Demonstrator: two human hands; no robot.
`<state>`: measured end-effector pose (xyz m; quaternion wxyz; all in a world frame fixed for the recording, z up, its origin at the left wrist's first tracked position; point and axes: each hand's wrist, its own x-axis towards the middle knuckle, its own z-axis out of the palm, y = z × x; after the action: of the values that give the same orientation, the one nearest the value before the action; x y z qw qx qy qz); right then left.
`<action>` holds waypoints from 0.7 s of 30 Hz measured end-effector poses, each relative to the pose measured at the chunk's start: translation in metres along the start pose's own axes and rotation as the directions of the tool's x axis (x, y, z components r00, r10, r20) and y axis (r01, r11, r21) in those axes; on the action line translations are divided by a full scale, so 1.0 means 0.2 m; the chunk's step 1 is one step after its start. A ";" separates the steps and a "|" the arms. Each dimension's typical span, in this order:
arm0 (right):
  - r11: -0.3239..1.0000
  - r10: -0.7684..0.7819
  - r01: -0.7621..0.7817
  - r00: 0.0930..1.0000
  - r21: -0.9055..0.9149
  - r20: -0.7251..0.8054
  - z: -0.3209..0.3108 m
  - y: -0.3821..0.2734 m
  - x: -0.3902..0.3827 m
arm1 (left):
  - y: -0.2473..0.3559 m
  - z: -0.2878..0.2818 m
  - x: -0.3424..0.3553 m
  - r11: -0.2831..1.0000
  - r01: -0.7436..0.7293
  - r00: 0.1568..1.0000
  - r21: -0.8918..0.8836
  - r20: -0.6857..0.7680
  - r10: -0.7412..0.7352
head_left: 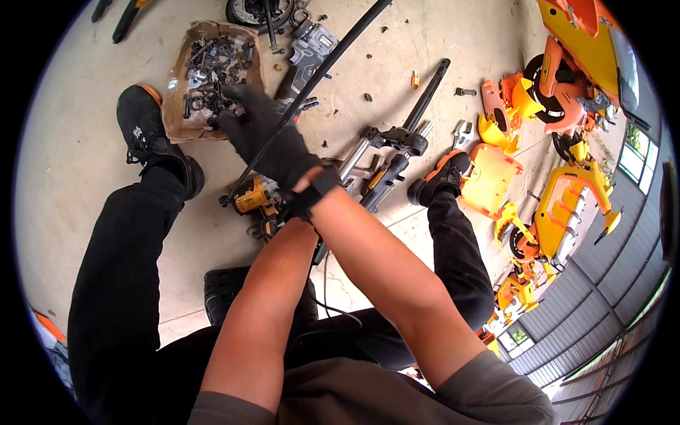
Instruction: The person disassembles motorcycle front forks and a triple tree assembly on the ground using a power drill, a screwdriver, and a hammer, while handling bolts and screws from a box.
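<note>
My right hand, in a black glove, reaches across to the near right edge of a torn cardboard box full of small bolts and metal parts. Its fingers are spread, with nothing visible in them. A long black rod slants past this hand, its lower end beside a yellow-and-black power tool. My left forearm runs up beneath the right wrist, which hides the left hand's fingers. To the right lies a fork assembly with metal tubes and a black clamp.
A grey power tool lies beyond my right hand, near a small wheel. An adjustable wrench rests beside my right shoe. Loose bolts dot the concrete floor. Orange and yellow scooters and panels stand along the right.
</note>
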<state>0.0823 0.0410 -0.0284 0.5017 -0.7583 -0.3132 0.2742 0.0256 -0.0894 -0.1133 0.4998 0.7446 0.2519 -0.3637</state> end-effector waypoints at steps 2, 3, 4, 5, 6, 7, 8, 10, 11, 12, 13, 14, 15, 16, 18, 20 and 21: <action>0.998 0.050 -0.051 0.999 -0.042 -0.021 -0.20 -0.06 -0.05 | 0.03 0.01 0.00 1.000 -0.019 1.000 0.004 0.015 0.019; 0.992 0.121 -0.122 0.992 -0.009 -0.040 -0.32 -0.09 -0.07 | 0.03 0.01 0.00 1.000 -0.016 1.000 0.005 0.013 0.016; 0.917 0.088 -0.100 0.995 -0.385 -0.049 -0.43 -0.03 -0.09 | 0.02 0.02 0.00 1.000 -0.009 1.000 0.006 0.008 0.009; 0.704 0.053 -0.070 0.998 -0.706 -0.047 -0.55 0.05 -0.13 | 0.01 0.02 -0.01 1.000 -0.002 1.000 0.005 0.007 0.002; 0.511 0.147 -0.053 0.989 -0.858 0.026 -0.65 0.09 -0.16 | 0.01 0.02 -0.01 1.000 0.007 1.000 0.010 0.006 -0.007; 0.281 0.246 -0.005 0.967 -0.960 0.067 -0.75 0.11 -0.17 | 0.01 0.04 0.00 0.999 -0.017 1.000 0.028 -0.010 0.017; 0.156 0.299 0.060 0.948 -0.986 0.105 -0.86 0.22 -0.21 | 0.05 0.00 -0.02 1.000 -0.006 0.999 0.025 0.037 0.005; 0.047 0.396 0.206 0.895 -0.977 0.207 -0.96 0.31 -0.25 | 0.08 -0.03 -0.03 1.000 0.021 0.997 0.014 0.075 -0.022; 0.024 0.405 0.273 0.877 -0.962 0.259 -0.97 0.30 -0.25 | 0.08 -0.03 -0.03 1.000 0.030 0.997 0.006 0.066 -0.030; 0.018 0.445 0.284 0.856 -0.959 0.262 -0.97 0.32 -0.24 | 0.07 -0.02 -0.03 0.999 0.038 0.998 -0.002 0.057 -0.038; 0.015 0.485 0.293 0.834 -0.956 0.263 -0.96 0.34 -0.23 | 0.07 -0.02 -0.03 0.999 0.040 0.998 -0.007 0.050 -0.039; 0.001 0.483 0.320 0.829 -0.947 0.281 -0.96 0.35 -0.21 | 0.07 -0.02 -0.03 0.999 0.041 0.998 -0.012 0.043 -0.041; -0.013 0.482 0.347 0.824 -0.938 0.298 -0.97 0.36 -0.20 | 0.07 -0.02 -0.03 0.999 0.042 0.998 -0.016 0.037 -0.041; -0.031 0.484 0.372 0.818 -0.928 0.311 -0.98 0.37 -0.19 | 0.07 -0.01 -0.03 1.000 0.026 0.999 -0.003 0.023 -0.026; 0.007 0.440 0.316 0.851 -0.949 0.287 -1.02 0.44 -0.16 | 0.07 0.00 -0.04 1.000 0.019 1.000 -0.004 0.000 -0.019; 0.081 0.366 0.263 0.889 -0.961 0.274 -1.07 0.45 -0.12 | 0.08 0.01 -0.06 1.000 -0.006 1.000 -0.015 -0.031 0.006; 0.054 0.407 0.209 0.888 -0.976 0.213 -1.11 0.52 -0.10 | 0.09 0.01 -0.05 1.000 -0.012 0.999 -0.013 -0.051 0.011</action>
<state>0.2524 -0.1355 -0.0470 -0.2626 -0.8272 -0.4622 0.1820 0.0317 -0.0980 -0.0949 0.5004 0.7517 0.2627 -0.3399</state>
